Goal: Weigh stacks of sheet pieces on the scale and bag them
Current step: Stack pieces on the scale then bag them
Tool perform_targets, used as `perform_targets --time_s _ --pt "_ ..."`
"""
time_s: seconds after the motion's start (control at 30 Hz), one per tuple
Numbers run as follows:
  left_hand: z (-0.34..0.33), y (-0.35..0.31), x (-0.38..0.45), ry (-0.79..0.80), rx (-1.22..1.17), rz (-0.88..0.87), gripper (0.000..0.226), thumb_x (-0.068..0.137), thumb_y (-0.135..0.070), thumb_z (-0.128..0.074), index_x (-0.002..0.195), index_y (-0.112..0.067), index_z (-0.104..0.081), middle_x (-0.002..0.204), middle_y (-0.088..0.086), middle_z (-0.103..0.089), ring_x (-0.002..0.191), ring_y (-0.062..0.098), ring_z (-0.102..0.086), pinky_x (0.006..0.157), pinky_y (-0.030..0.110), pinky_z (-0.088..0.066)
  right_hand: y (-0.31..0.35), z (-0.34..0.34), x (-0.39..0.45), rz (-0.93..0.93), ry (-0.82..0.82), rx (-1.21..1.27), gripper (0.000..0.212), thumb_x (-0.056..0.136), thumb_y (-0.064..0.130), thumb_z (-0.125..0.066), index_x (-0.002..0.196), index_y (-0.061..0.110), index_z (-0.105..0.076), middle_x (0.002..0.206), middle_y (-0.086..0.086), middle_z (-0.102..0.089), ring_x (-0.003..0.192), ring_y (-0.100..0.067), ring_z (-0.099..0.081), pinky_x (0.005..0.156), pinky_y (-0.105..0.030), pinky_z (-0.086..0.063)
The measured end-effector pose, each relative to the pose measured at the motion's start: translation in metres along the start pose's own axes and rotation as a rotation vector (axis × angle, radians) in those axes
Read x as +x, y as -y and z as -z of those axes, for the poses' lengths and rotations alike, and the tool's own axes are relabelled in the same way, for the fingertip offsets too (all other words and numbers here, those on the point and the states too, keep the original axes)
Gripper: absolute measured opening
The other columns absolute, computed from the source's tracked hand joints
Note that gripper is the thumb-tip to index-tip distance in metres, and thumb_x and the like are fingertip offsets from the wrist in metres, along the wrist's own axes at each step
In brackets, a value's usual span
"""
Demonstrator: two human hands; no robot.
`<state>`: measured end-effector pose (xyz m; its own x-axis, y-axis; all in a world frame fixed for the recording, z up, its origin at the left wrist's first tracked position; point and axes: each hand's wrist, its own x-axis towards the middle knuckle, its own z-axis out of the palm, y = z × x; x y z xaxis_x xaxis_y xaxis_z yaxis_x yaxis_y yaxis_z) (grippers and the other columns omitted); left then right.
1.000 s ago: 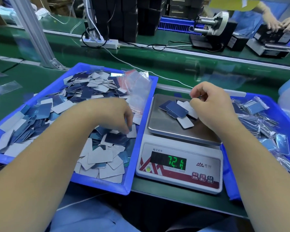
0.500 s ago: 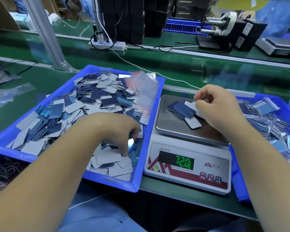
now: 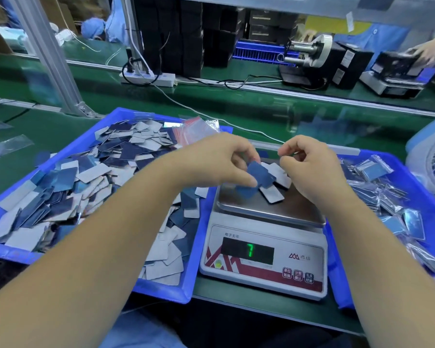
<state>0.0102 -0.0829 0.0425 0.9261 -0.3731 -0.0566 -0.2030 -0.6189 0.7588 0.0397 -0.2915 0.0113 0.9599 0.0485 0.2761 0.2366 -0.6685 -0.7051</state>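
Left hand [image 3: 219, 162] has come out of the heaped tray and across to the scale, where half a second ago it was still picking among the loose pieces; the readout has changed too, from a full number to a lone green 7. From the head view, which is the only one, that hand now pinches a dark blue sheet piece [image 3: 258, 175] between thumb and curled fingers, just above the steel pan of the scale [image 3: 264, 244]. Right hand [image 3: 309, 167] hovers close beside it over the pan's far edge, fingers curled in, though whether they hold a piece I cannot tell. A small loose pile of pieces [image 3: 274, 189] lies on the pan, fanned rather than squared, some blue face up and some pale grey. Left of the scale the blue tray [image 3: 161, 292] is heaped with many more; to the right a second tray [image 3: 342, 285] holds filled clear bags [image 3: 377, 169]. All this sits on the green bench [image 3: 261, 116]. My worry is the weight: with hands near or brushing the pan and the display unsettled, a reading taken now could be false. The pieces look thin, stiff and slick, so the fanned pile could slide off the pan.
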Motion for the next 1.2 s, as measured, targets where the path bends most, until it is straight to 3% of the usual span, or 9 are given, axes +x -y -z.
perform_targets --time_s 0.17,0.3,0.43,0.6,0.7,0.8,0.93,1.1,1.2 --pt "-0.026 -0.010 0.032 -0.124 0.233 -0.118 0.025 0.079 -0.022 -0.081 0.101 -0.023 -0.069 0.077 -0.013 -0.067 0.063 -0.005 -0.056 0.060 0.014 -0.044 -0.002 0.002 0.002 -0.008 0.011 0.002 0.020 0.083 0.011 -0.059 0.076 0.029 -0.061 0.072 0.013 -0.056 0.059 0.001 -0.050 0.058 -0.025 -0.036" --pt "-0.028 -0.004 0.041 -0.227 0.331 -0.209 0.032 0.081 -0.032 -0.079 0.109 -0.020 -0.071 0.091 -0.009 -0.057 0.088 0.010 -0.052 0.077 0.021 -0.041 -0.003 0.002 0.003 -0.007 0.023 0.012 0.020 0.082 0.011 -0.060 0.075 0.030 -0.061 0.072 0.013 -0.057 0.062 -0.003 -0.050 0.060 -0.025 -0.036" --pt "-0.022 0.011 0.047 -0.299 0.220 -0.171 0.018 0.085 -0.035 -0.076 0.100 -0.029 -0.067 0.093 -0.009 -0.059 0.077 -0.001 -0.051 0.071 0.016 -0.041 -0.005 0.001 0.003 -0.018 0.033 0.013 0.018 0.083 0.014 -0.059 0.075 0.029 -0.061 0.070 0.015 -0.058 0.061 -0.003 -0.050 0.060 -0.025 -0.036" --pt "-0.020 0.027 0.050 -0.370 0.049 -0.080 0.007 0.094 -0.033 -0.066 0.087 -0.033 -0.066 0.074 -0.015 -0.057 0.060 -0.008 -0.049 0.055 0.010 -0.036 -0.008 0.000 0.006 -0.045 0.033 0.000 0.017 0.083 0.015 -0.058 0.073 0.029 -0.061 0.061 0.029 -0.057 0.058 0.003 -0.049 0.057 -0.023 -0.036" --pt "-0.022 0.036 0.047 -0.414 0.042 -0.071 0.007 0.095 -0.030 -0.062 0.090 -0.030 -0.067 0.080 -0.015 -0.058 0.063 -0.011 -0.049 0.059 0.013 -0.036 -0.010 0.000 0.007 -0.051 0.038 0.000 0.017 0.083 0.015 -0.058 0.073 0.029 -0.062 0.062 0.025 -0.059 0.057 0.001 -0.049 0.057 -0.024 -0.037" --pt "-0.026 0.037 0.043 -0.377 -0.019 -0.099 0.008 0.092 -0.040 -0.058 0.093 -0.036 -0.066 0.096 -0.014 -0.057 0.083 -0.011 -0.047 0.072 0.019 -0.036 -0.011 -0.001 0.007 -0.050 0.046 -0.010 0.016 0.082 0.015 -0.058 0.074 0.028 -0.062 0.067 0.016 -0.061 0.058 0.002 -0.049 0.058 -0.023 -0.037" --pt "-0.029 0.038 0.043 -0.311 -0.010 -0.065 0.048 0.082 -0.055 -0.047 0.122 -0.035 -0.064 0.113 -0.009 -0.049 0.118 0.006 -0.032 0.093 0.020 -0.027 -0.013 -0.001 0.006 -0.062 0.044 -0.039 0.015 0.080 0.015 -0.059 0.074 0.029 -0.062 0.071 0.013 -0.062 0.058 0.002 -0.050 0.058 -0.024 -0.037" --pt "-0.028 0.042 0.043 -0.250 0.091 -0.003 0.066 0.078 -0.065 -0.048 0.137 -0.036 -0.055 0.124 -0.011 -0.042 0.128 0.008 -0.023 0.112 0.035 -0.024 -0.013 0.015 0.013 -0.072 0.067 -0.090 0.013 0.083 0.016 -0.062 0.081 0.029 -0.063 0.076 0.014 -0.064 0.061 0.002 -0.053 0.056 -0.020 -0.037" --pt "-0.026 0.043 0.044 -0.251 0.193 -0.002 0.076 0.073 -0.075 -0.046 0.140 -0.039 -0.052 0.127 -0.015 -0.038 0.129 0.006 -0.018 0.112 0.037 -0.021 -0.009 0.031 0.025 -0.043 0.165 -0.173 0.010 0.083 0.027 -0.069 0.087 0.034 -0.064 0.087 0.015 -0.064 0.074 -0.003 -0.056 0.059 -0.022 -0.039"
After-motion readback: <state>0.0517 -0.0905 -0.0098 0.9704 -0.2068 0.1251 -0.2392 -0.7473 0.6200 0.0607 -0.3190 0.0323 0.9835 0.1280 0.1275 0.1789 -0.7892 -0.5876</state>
